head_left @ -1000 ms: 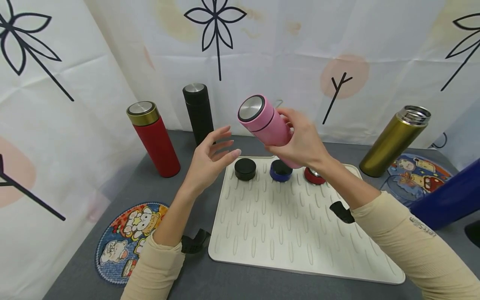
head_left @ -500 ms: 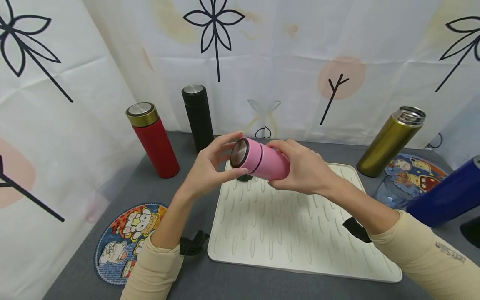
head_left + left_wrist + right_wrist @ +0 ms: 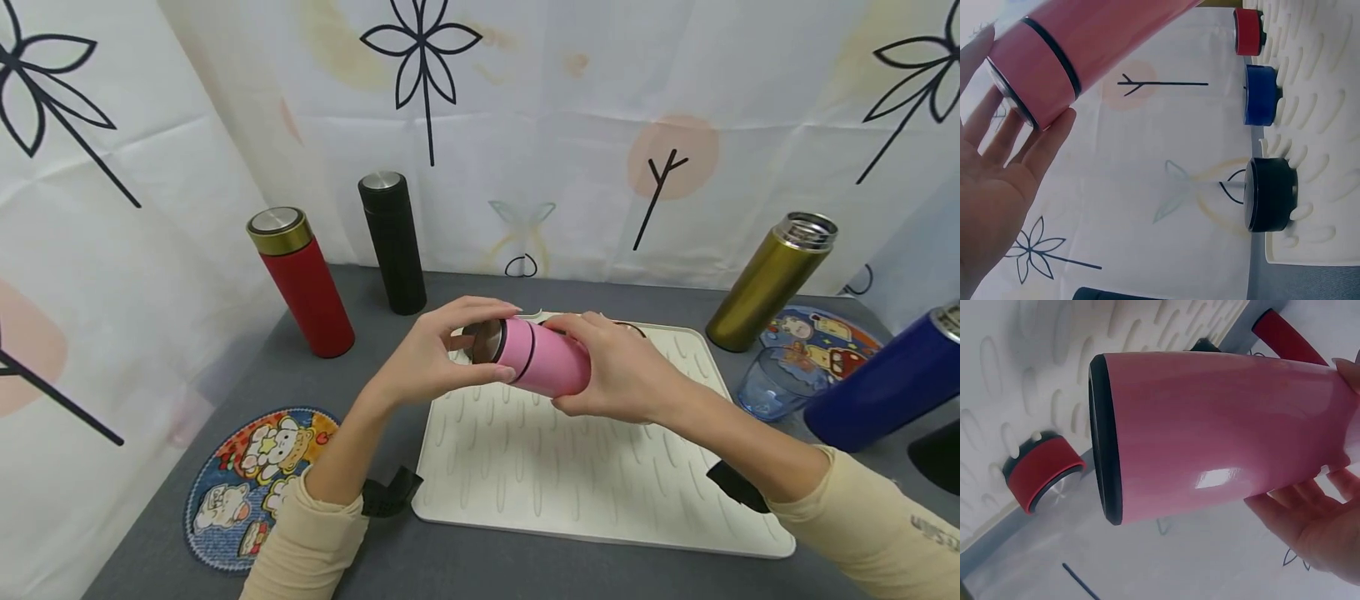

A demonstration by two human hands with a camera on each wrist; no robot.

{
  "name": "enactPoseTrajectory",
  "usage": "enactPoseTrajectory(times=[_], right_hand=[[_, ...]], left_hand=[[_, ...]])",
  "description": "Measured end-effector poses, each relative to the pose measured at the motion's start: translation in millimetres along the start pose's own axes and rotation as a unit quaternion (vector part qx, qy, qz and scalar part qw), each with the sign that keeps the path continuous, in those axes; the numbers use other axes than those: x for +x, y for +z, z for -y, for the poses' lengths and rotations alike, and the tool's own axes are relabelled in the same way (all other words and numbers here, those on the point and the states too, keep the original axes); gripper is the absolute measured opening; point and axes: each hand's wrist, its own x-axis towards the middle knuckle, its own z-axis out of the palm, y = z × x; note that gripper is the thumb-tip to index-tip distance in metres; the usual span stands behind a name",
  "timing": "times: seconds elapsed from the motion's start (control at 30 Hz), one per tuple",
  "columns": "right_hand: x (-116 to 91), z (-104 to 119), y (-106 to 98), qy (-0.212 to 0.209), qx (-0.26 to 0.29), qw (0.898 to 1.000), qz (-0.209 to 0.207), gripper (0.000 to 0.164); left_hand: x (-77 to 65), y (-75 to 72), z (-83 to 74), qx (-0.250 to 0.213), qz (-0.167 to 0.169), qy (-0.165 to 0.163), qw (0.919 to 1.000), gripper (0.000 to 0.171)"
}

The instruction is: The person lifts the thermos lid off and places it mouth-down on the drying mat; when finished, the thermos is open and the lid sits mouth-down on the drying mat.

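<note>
Both hands on the pink bottle (image 3: 551,362), tipped nearly onto its side in the air over the white mat (image 3: 555,492)! The right hand (image 3: 633,375) had its fingers clamped round the body, the left hand (image 3: 431,354) its fingers curled about the capped end. Along the mat's far edge sat a black lid (image 3: 1269,195), a blue lid (image 3: 1261,95) and a red lid (image 3: 1248,32). Left of the mat stood the red bottle (image 3: 307,296); to its right, the open-mouthed gold flask (image 3: 765,292), a clear glass (image 3: 776,387) and the blue bottle (image 3: 885,379).

Head view looks down; wrist views (much closer) share the pink bottle (image 3: 1222,434)
</note>
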Motion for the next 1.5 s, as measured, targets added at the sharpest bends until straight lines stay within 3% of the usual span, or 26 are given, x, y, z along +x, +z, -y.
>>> enactPoseTrajectory(times=[0.13,0.27,0.33,0.4,0.5,0.67,0.8,0.97,1.17,1.27,1.4,1.5], right_hand=[[-3.9,3.0,3.9,0.024,-0.013,1.000,-0.010,0.074],[-8.9,7.3,7.7,0.046,-0.040,0.998,-0.023,0.074],[-11.4,8.7,9.6,0.052,-0.057,0.997,-0.030,0.073],[-13.4,9.1,10.8,0.055,-0.069,0.996,-0.034,0.073],[-15.5,7.7,10.4,0.060,-0.067,0.995,-0.030,0.073],[-18.8,2.9,4.8,0.060,-0.030,0.998,-0.014,0.072],[-21.0,0.8,0.2,0.045,0.001,0.999,0.004,0.070],[-24.5,0.7,-2.2,0.041,0.029,0.998,0.039,0.070],[-28.4,3.0,-2.0,0.043,0.033,0.997,0.052,0.069],[-30.1,4.3,-1.4,0.047,0.029,0.997,0.046,0.069],[-32.0,6.6,0.4,0.054,0.011,0.998,0.031,0.069],[-32.7,8.0,1.7,0.058,0.001,0.998,0.025,0.069]], left_hand=[[0.4,6.6,-3.4,0.012,-0.036,-0.061,0.9974,0.052],[1.6,12.3,-7.4,0.025,-0.070,-0.151,0.9857,0.042],[2.2,14.2,-9.2,0.040,-0.070,-0.194,0.9778,0.041],[2.4,15.2,-10.3,0.048,-0.053,-0.214,0.9742,0.043],[2.2,15.0,-9.2,0.036,-0.012,-0.183,0.9823,0.052],[1.9,11.0,-1.8,0.018,0.047,-0.064,0.9967,0.070],[2.4,6.0,2.1,0.013,0.081,0.007,0.9966,0.072],[2.1,3.0,3.4,0.015,0.119,0.038,0.9921,0.066],[2.3,3.3,2.7,0.015,0.132,0.039,0.9904,0.065],[2.6,4.9,1.6,0.016,0.124,0.020,0.9920,0.065],[1.8,8.8,-2.5,0.035,0.089,-0.050,0.9941,0.060],[1.5,12.3,-7.4,0.073,0.058,-0.127,0.9875,0.049]])
